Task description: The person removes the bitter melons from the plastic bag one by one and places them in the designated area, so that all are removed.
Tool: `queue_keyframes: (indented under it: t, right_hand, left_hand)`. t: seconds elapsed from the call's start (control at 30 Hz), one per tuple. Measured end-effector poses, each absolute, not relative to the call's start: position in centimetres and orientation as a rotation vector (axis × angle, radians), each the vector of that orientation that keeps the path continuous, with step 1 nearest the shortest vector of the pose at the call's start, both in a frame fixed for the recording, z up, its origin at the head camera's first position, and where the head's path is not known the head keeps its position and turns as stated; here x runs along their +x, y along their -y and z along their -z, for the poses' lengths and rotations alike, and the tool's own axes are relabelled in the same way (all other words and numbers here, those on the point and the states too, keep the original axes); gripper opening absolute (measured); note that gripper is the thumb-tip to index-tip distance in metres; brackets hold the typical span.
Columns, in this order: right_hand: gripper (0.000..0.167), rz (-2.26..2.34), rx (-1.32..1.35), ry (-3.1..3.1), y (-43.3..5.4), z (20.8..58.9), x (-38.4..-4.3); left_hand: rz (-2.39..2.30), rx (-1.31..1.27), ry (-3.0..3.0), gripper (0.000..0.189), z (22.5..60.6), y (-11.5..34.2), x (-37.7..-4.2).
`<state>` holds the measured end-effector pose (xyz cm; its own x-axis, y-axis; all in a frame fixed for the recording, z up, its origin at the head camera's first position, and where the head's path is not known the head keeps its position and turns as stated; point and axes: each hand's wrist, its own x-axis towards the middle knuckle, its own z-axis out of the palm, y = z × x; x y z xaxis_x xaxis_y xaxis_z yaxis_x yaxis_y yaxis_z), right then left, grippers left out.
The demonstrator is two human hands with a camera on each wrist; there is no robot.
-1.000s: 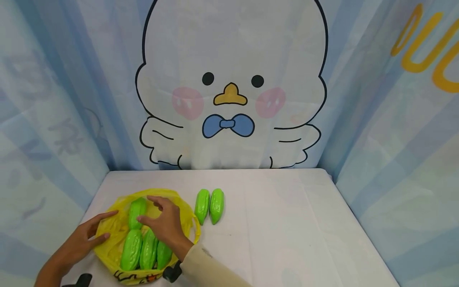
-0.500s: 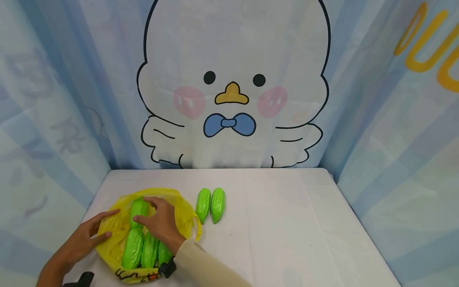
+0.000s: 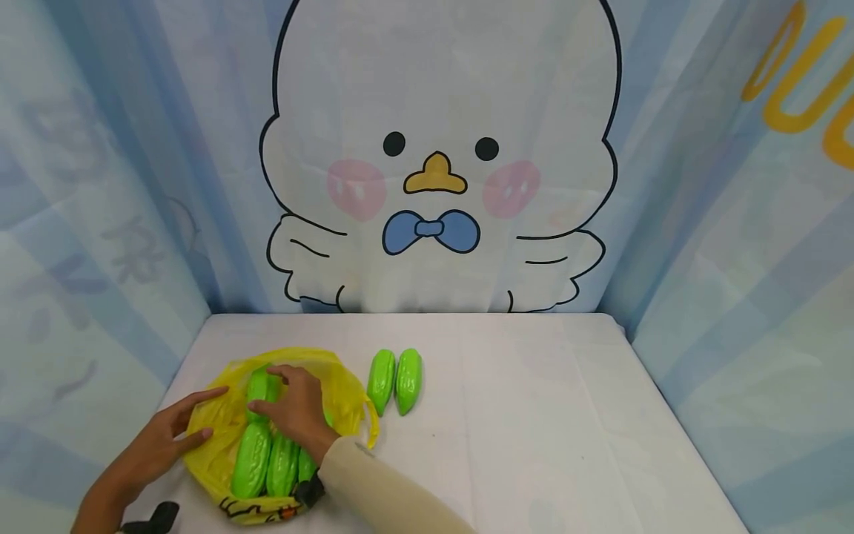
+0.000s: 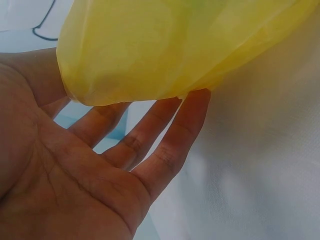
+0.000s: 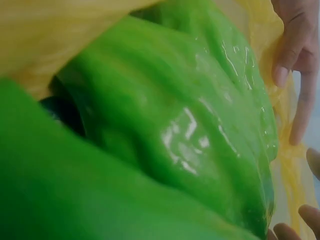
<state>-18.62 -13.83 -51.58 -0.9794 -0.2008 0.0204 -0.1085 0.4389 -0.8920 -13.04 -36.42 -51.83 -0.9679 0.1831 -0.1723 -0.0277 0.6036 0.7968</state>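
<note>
A yellow plastic bag (image 3: 223, 445) lies with its mouth spread wide at the table's left. Several shiny green bitter melons (image 3: 252, 460) lie in it. My right hand (image 3: 300, 406) reaches over the bag's right side, thumb and fingers curled about the upper bitter melon (image 3: 262, 389); its inner grip is partly hidden. At the bag's left rim, my left hand (image 3: 159, 441) touches the plastic with spread, fairly straight fingers. In the left wrist view the fingers (image 4: 172, 135) reach under the bag (image 4: 150, 55). Large ridged green bitter melons (image 5: 190, 135) fill the right wrist view.
Two more bitter melons (image 3: 408, 380) lie side by side on the white table (image 3: 507, 437), just right of the bag. One bag handle (image 3: 371, 423) loops out towards them. A curtain with a cartoon duck (image 3: 434, 96) hangs behind, with more curtains on both sides.
My right hand has shifted slightly left, further over the upper bitter melon. The left hand stays at the bag's rim. The whole head view has drifted a little.
</note>
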Motion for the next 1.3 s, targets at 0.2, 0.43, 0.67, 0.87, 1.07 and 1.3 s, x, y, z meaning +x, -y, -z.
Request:
queue_keyframes:
  t: [0.2, 0.43, 0.67, 0.87, 1.07, 1.3]
  right_hand:
    - [0.051, 1.552, -0.285, -2.619, 14.4, 51.5, -18.8]
    - [0.052, 1.476, -0.291, -2.688, 15.0, 51.9, -19.1]
    - [0.054, 1.462, -0.281, -2.696, 15.4, 52.4, -19.3]
    - [0.055, 1.438, -0.246, -2.684, 15.7, 52.7, -19.2]
    - [0.054, 1.467, -0.231, -2.664, 15.7, 52.9, -19.2]
    - [0.052, 1.480, -0.193, -2.641, 15.9, 52.7, -19.2]
  left_hand:
    - [-1.296, 0.133, -2.605, 0.062, 51.9, 36.5, -13.0]
    - [-1.301, 0.140, -2.596, 0.062, 51.9, 36.3, -13.1]
    - [-1.286, 0.135, -2.621, 0.061, 51.9, 36.4, -13.0]
    - [-1.298, 0.147, -2.608, 0.061, 51.8, 36.3, -13.0]
    - [-1.345, 0.189, -2.621, 0.057, 52.0, 36.5, -12.9]
    - [-1.336, 0.183, -2.630, 0.057, 51.9, 36.5, -12.9]
